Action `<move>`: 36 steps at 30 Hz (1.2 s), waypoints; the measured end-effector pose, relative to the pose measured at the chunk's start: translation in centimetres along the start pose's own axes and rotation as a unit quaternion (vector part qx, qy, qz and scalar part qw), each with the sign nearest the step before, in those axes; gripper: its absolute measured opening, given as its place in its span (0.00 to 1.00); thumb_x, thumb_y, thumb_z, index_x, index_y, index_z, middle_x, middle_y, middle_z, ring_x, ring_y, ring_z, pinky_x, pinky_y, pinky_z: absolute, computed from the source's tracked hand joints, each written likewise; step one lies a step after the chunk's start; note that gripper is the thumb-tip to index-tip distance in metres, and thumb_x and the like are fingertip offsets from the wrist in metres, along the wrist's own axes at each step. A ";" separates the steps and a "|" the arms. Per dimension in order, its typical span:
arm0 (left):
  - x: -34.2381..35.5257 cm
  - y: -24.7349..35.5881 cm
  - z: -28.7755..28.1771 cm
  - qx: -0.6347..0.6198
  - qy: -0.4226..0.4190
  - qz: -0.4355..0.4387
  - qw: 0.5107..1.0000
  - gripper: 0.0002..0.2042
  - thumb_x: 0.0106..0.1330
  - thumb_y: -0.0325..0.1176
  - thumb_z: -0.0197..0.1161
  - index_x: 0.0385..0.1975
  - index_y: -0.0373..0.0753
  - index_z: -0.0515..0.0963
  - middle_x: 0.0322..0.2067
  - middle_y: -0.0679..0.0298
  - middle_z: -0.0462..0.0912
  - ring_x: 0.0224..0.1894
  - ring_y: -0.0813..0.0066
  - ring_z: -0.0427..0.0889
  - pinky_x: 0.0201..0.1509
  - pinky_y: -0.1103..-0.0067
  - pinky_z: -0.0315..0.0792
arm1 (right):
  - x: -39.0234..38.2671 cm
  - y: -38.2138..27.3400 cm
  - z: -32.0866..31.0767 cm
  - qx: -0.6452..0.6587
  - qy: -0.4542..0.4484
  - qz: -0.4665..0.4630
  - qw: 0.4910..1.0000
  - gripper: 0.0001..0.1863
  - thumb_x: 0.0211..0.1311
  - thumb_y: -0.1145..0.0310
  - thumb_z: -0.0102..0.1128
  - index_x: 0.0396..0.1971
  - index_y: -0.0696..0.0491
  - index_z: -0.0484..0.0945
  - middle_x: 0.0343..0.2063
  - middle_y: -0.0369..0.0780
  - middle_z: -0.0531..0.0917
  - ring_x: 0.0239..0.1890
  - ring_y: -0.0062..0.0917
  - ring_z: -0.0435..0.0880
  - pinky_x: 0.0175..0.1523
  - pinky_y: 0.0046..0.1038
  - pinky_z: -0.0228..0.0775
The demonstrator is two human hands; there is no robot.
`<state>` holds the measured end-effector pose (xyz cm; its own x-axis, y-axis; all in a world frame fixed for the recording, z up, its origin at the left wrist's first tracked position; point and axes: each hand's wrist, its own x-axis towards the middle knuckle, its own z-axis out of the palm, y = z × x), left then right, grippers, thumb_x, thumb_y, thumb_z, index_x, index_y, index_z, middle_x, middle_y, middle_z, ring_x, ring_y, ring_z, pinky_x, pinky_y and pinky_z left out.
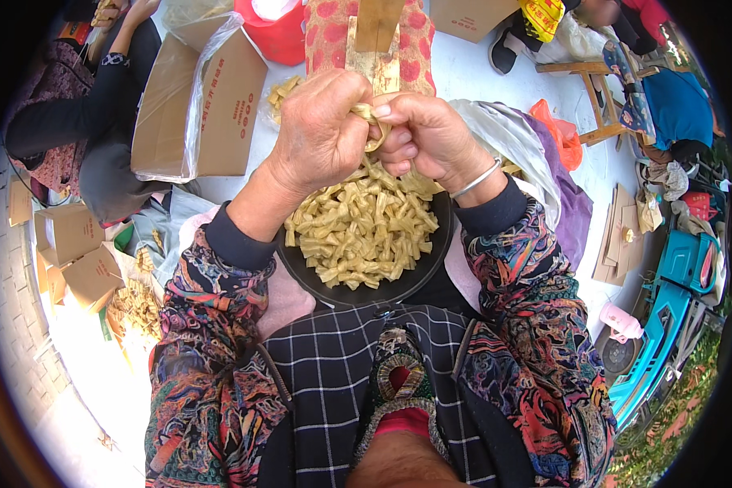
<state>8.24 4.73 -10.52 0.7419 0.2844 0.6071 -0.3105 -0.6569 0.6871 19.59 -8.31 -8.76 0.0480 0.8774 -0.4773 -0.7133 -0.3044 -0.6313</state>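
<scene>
Above a round black bowl (442, 232), both my hands are closed on one soft olive-yellow strip (372, 128). My left hand (319, 130) grips it in a fist, its fingers mostly hidden behind the back of the hand. My right hand (431, 140) pinches the strip between thumb and curled fingers; a silver bangle circles that wrist. Between the two hands the strip bends into a loop. A heap of short knotted strips (362, 232) in the same olive-yellow fills the bowl, which rests at my lap.
A wooden board (372, 65) on a red-patterned cloth (328, 41) stands just beyond my hands. To the left are a large cardboard box (232, 106) and a seated person (65, 122). At right lie a grey-white plastic sheet (508, 134), a wooden stool (598, 93) and a turquoise vehicle (655, 325).
</scene>
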 end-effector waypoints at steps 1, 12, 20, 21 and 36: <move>-0.2 0.0 0.3 -0.010 0.014 -0.034 0.999 0.05 0.49 0.19 0.52 0.25 0.35 0.72 0.20 0.58 0.75 0.21 0.67 0.74 0.27 0.76 0.69 | 0.0 -0.4 -0.1 -0.078 0.009 -0.033 0.996 0.11 0.59 0.64 0.56 0.21 0.52 0.70 0.13 0.26 0.63 0.13 0.10 0.56 0.18 0.17 0.50; 0.3 -0.3 0.2 0.006 0.038 -0.234 0.972 0.03 0.54 0.24 0.59 0.22 0.35 0.72 0.15 0.68 0.72 0.18 0.86 0.69 0.22 0.83 0.66 | -0.2 -0.2 -1.6 -0.097 -0.021 -0.164 0.982 0.09 0.61 0.66 0.62 0.32 0.57 0.78 0.17 0.27 0.69 0.16 0.08 0.61 0.19 0.13 0.53; 0.5 -0.4 -1.1 -0.055 -0.118 -0.156 0.979 0.10 0.56 0.33 0.65 0.21 0.33 0.75 0.14 0.65 0.74 0.16 0.84 0.71 0.19 0.83 0.65 | 0.4 0.5 -1.5 -0.216 0.058 -0.246 0.943 0.11 0.67 0.63 0.55 0.32 0.56 0.77 0.17 0.27 0.68 0.17 0.08 0.61 0.20 0.14 0.53; 0.5 -0.7 -1.2 -0.047 -0.132 -0.172 0.975 0.11 0.58 0.34 0.64 0.21 0.33 0.75 0.14 0.65 0.74 0.17 0.84 0.72 0.19 0.83 0.64 | 0.6 0.6 -1.6 -0.243 0.054 -0.259 0.933 0.12 0.68 0.62 0.53 0.32 0.55 0.77 0.17 0.27 0.68 0.17 0.08 0.60 0.21 0.14 0.52; 0.3 -1.5 -4.3 -0.339 -0.217 -0.307 0.862 0.15 0.64 0.43 0.60 0.22 0.38 0.74 0.10 0.73 0.66 0.10 0.86 0.67 0.14 0.89 0.60 | -2.4 -1.4 -2.7 -0.348 0.117 -0.284 0.886 0.10 0.58 0.68 0.64 0.23 0.59 0.80 0.18 0.26 0.72 0.23 0.08 0.66 0.27 0.15 0.58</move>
<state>6.40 8.83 -9.68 0.9971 0.0481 -0.0594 0.0529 0.1260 0.9906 22.36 -11.05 -8.39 0.4625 0.8863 -0.0242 0.0713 -0.0644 -0.9954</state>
